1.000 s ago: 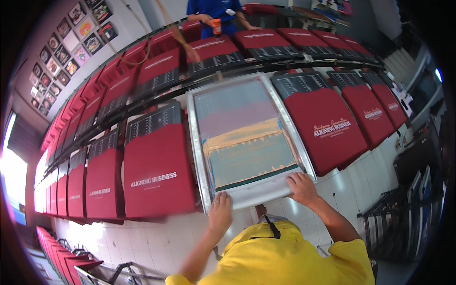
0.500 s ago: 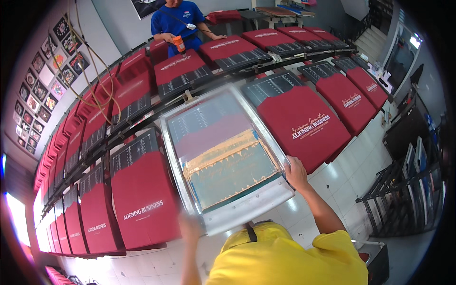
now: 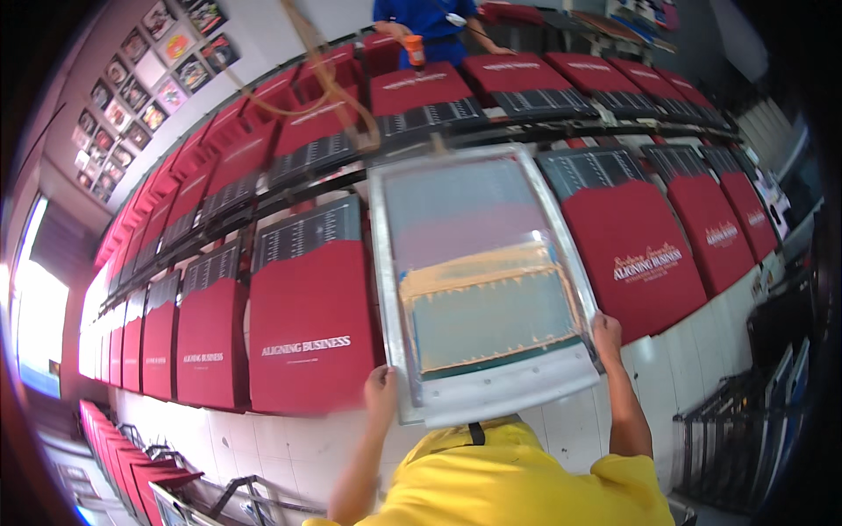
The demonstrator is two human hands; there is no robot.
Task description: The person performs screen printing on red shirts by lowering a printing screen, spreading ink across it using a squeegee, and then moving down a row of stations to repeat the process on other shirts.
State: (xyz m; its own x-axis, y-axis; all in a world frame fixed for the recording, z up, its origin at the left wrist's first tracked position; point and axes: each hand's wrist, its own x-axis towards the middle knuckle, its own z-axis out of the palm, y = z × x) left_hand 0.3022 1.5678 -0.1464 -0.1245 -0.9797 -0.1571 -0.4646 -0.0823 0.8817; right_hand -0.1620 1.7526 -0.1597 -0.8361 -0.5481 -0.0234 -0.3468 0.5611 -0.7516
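Observation:
A screen printing frame (image 3: 517,386) of silvery metal lies in front of me, over a board carrying a red shirt that shows through its mesh. Across the lower mesh is a greenish-grey stencil area (image 3: 491,316) edged with beige ink. My left hand (image 3: 381,394) grips the frame's left edge near its lower corner. On the opposite side, my right hand (image 3: 606,337) is closed on the right edge. To the left lies a red shirt (image 3: 311,302) with white lettering; on the right, another red shirt (image 3: 627,228) carries white and gold lettering.
More red shirts on dark boards run in rows left and right. Behind a rail, a person in blue (image 3: 438,26) holds an orange heat gun (image 3: 414,49) over a shirt. Hoses (image 3: 329,79) hang at upper left. A black rack (image 3: 732,438) stands at lower right.
My view has swung left, so the scene sits further right. My left hand, blurred beside the frame before, now grips its left edge. My right hand stays on the right edge.

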